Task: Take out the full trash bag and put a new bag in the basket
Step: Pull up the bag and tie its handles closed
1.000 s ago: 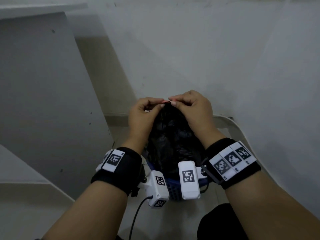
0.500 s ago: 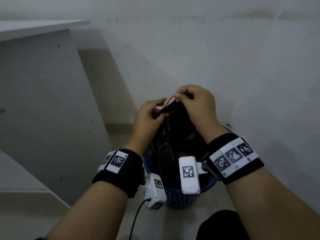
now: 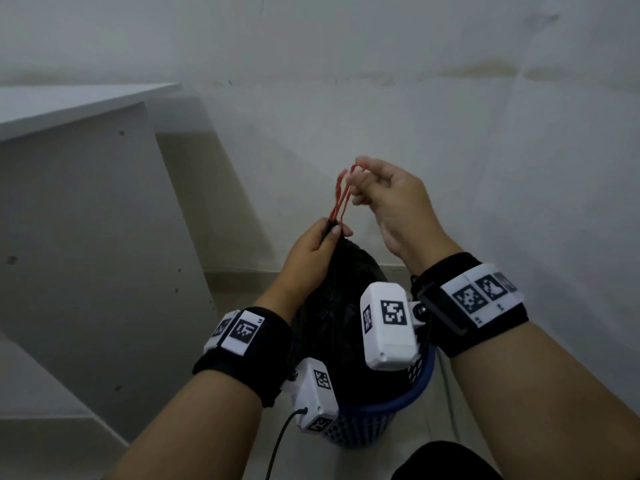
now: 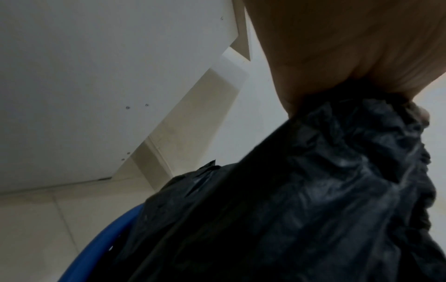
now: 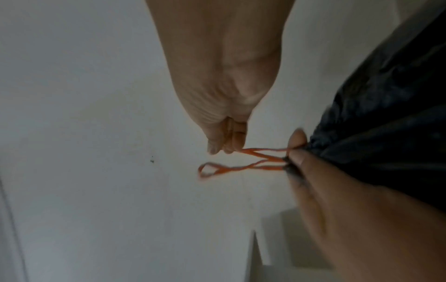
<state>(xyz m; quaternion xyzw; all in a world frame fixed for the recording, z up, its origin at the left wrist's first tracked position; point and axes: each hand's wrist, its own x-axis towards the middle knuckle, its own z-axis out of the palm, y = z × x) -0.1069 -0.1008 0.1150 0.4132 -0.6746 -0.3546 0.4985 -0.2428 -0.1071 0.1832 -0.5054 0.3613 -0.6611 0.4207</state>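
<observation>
Basket (image 3: 367, 433) stands on pale floor (image 3: 242, 299) by wall (image 3: 450, 133).

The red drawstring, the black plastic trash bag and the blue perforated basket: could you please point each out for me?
red drawstring (image 3: 341, 199), head view, mid-length of the loops.
black plastic trash bag (image 4: 313, 200), left wrist view, crinkled side.
blue perforated basket (image 3: 356, 433), head view, front wall.

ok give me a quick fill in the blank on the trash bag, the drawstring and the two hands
1. The left hand grips the gathered neck of the ____ trash bag.
2. The right hand pinches the ____ drawstring, stretched above the neck.
3. The bag's lower part sits inside the ____ basket.
4. In the head view, the hand that is higher is the ____ one.

Missing words: black; red; blue; right
</observation>
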